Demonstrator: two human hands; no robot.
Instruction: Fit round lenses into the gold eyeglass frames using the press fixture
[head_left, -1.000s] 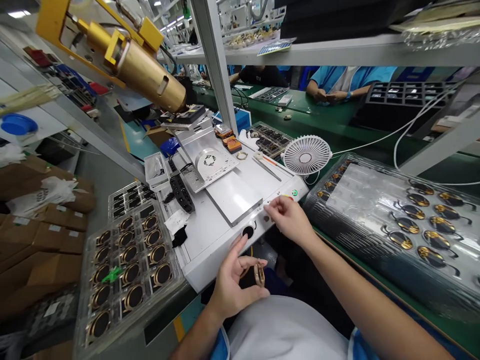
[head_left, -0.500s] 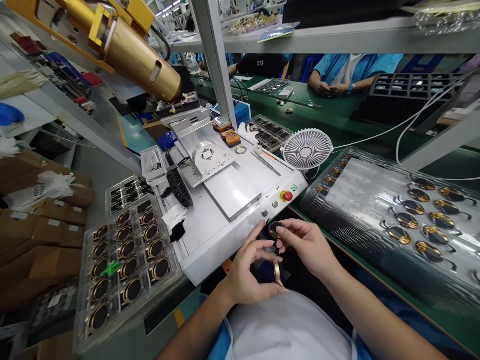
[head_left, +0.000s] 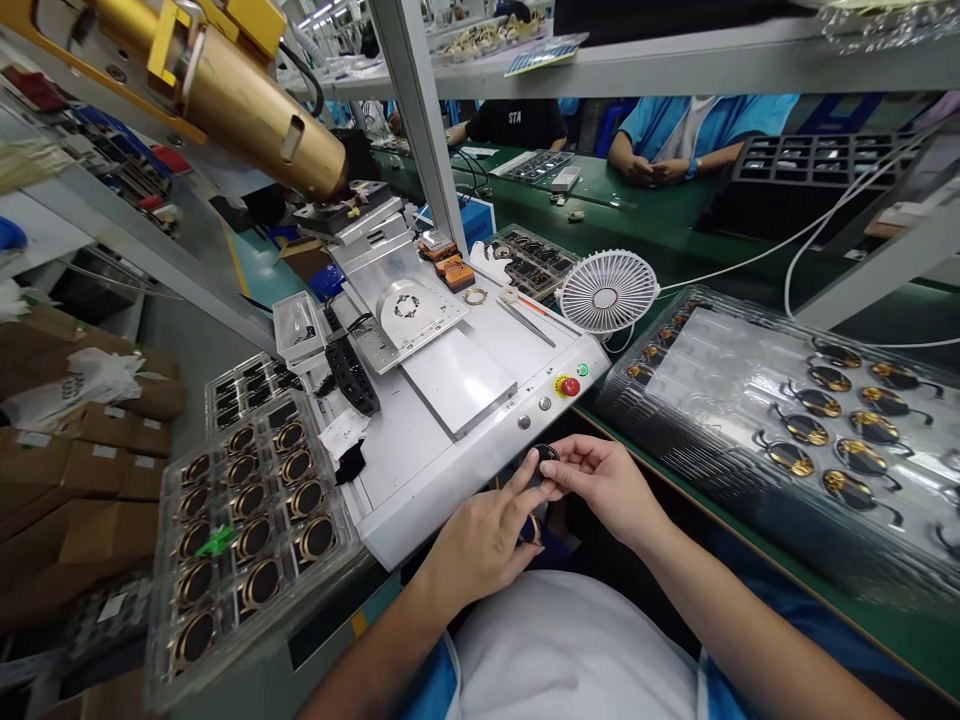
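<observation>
My right hand [head_left: 604, 490] pinches a small round black disc [head_left: 546, 454] between thumb and fingertips, just below the front edge of a white machine console [head_left: 442, 500]. My left hand [head_left: 480, 540] is close by, its index finger reaching up against the disc. It also holds a gold ring [head_left: 532, 530], which is mostly hidden behind the fingers. A clear tray of gold-rimmed black round parts [head_left: 259, 585] lies to the left of the console.
The console carries a red emergency-stop button [head_left: 571, 387], a small desk fan [head_left: 607, 292] stands at its back corner, and a plastic-wrapped tray of gold parts [head_left: 795, 440] lies to the right. Overhead hangs a gold cylinder [head_left: 255, 110]. Co-workers [head_left: 671, 135] sit across a green bench.
My right hand has come back from the console's buttons and now pinches the black disc near my left hand. The gold ring has sunk lower behind my left fingers.
</observation>
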